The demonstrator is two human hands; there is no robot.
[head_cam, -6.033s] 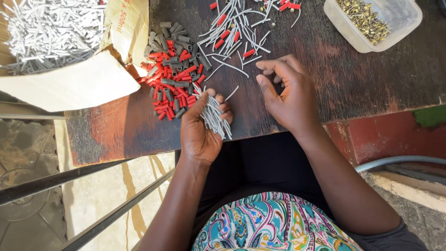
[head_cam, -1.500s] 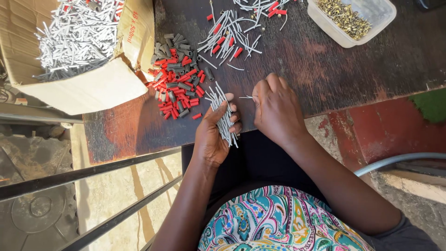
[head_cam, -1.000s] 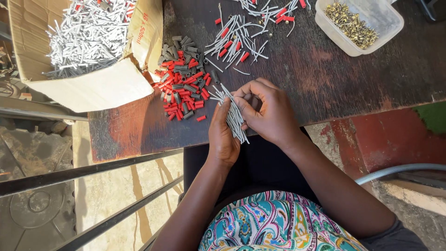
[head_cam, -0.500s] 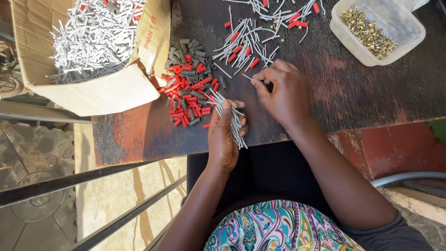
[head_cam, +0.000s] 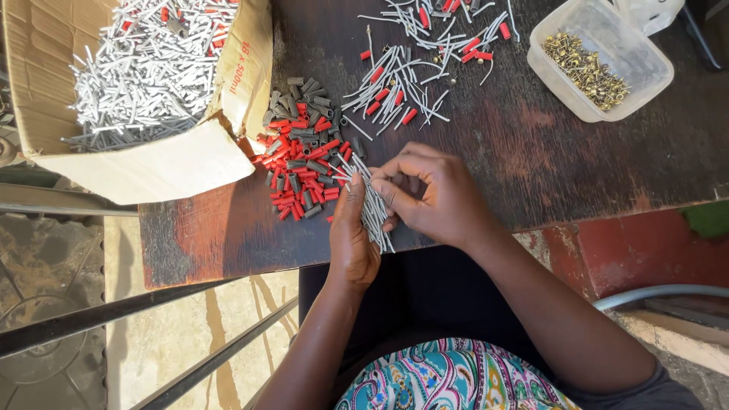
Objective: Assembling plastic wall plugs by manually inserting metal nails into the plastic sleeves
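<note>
At centre frame, just below the piles, the left hand (head_cam: 353, 239) grips a bundle of thin grey wire pieces (head_cam: 373, 206), fingers closed around it, upright against the edge of the dark wooden surface (head_cam: 531, 152). The right hand (head_cam: 437, 201), which half a second ago reached out toward the scattered wires, has come back to the bundle; its fingertips are pinched together at the bundle's upper part, though whether they hold a single piece I cannot tell. By my judgement, another piece is being added to the bundle. Left of the hands lies one heap of short red and grey sleeves (head_cam: 304, 171), too many to count. Above, one loose scatter of grey wires with red sleeves fitted (head_cam: 402, 83) spreads to the top edge. One cardboard box (head_cam: 152, 163), upper left, is filled with grey wire pieces. One clear plastic tub (head_cam: 600, 64), upper right, holds small brass-coloured parts.
</note>
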